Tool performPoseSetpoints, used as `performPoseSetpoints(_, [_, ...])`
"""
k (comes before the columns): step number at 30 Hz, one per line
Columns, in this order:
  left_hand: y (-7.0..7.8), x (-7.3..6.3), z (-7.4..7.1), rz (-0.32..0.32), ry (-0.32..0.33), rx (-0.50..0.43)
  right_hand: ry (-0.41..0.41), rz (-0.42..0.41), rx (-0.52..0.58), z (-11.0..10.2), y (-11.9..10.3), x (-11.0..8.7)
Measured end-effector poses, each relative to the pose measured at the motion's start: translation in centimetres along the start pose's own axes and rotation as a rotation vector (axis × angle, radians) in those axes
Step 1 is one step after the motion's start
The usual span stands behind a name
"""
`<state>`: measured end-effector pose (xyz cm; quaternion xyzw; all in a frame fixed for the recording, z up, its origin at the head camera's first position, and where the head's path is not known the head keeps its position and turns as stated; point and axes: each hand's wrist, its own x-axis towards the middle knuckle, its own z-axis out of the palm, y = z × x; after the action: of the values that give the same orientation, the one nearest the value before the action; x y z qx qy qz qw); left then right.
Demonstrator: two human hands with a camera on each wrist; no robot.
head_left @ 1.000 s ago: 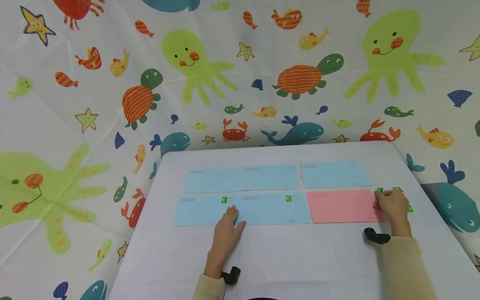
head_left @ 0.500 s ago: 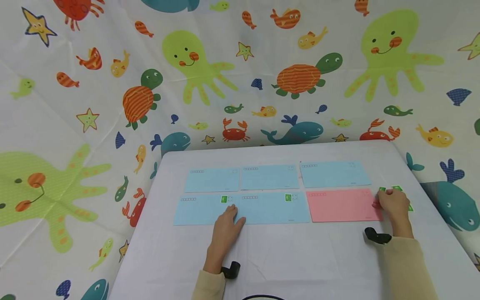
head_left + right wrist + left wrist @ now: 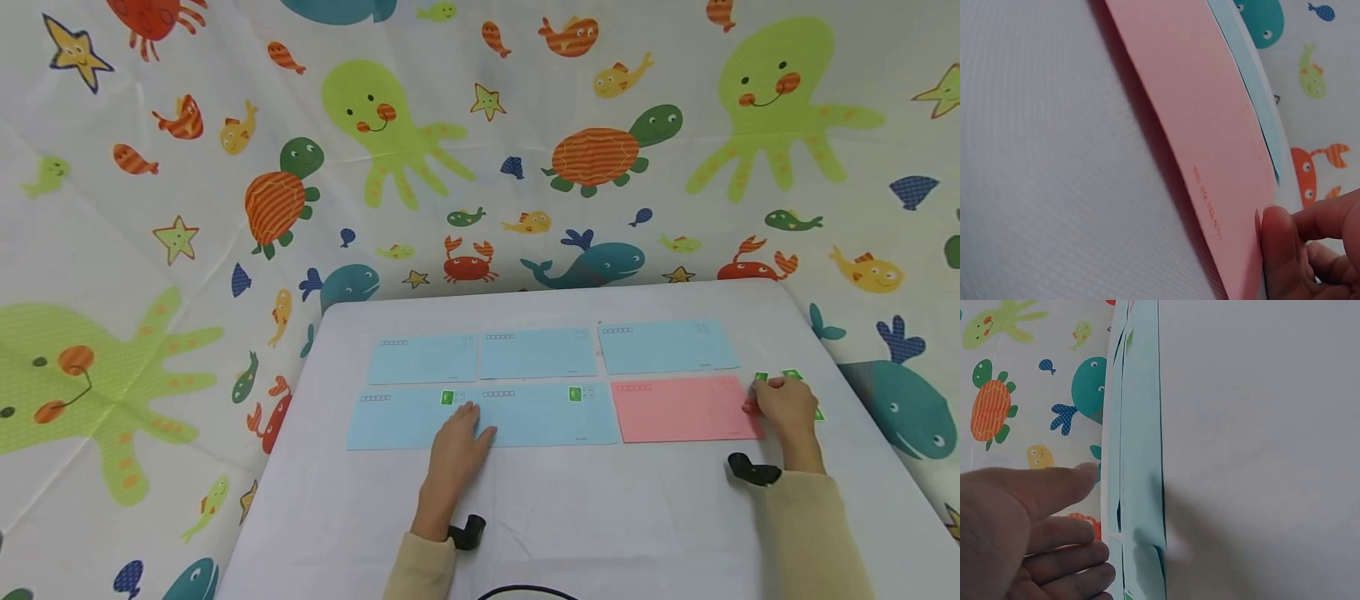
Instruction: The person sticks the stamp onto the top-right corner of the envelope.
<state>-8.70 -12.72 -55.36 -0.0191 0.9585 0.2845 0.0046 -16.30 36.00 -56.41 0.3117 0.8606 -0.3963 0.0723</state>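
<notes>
In the head view my left hand [image 3: 456, 454] lies with fingers extended on the seam between two blue envelopes, the front left one [image 3: 397, 427] and the front middle one [image 3: 543, 427]. Each bears a green stamp [image 3: 447, 397] near its upper right corner. My right hand [image 3: 787, 410] has curled fingers beside the right edge of a pink envelope [image 3: 678, 412], among several green stamps [image 3: 819, 414] on the table. In the right wrist view its thumb [image 3: 1279, 234] overlaps the pink edge. Whether a stamp is between the fingers is hidden.
Three more blue envelopes, one of them the back right one [image 3: 667, 348], form a rear row on the white table [image 3: 585, 517]. Behind hangs a curtain [image 3: 420, 175] printed with sea animals. A black curved edge [image 3: 528, 589] shows at the bottom.
My left hand has slid slightly forward and to the right over the envelopes. The right hand stays at nearly the same spot, with only small finger shifts.
</notes>
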Motion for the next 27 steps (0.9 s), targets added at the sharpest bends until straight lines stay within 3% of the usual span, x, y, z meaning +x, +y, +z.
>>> performPoseSetpoints(9, [3.6,0.1,1.0,0.114,-0.028,-0.01,0.005,0.0,0.003,0.1,0.0,0.1])
performPoseSetpoints(27, [9.4,0.1,5.9,0.276,0.005,-0.063,-0.018,0.057,0.092,0.0,0.0,-0.1])
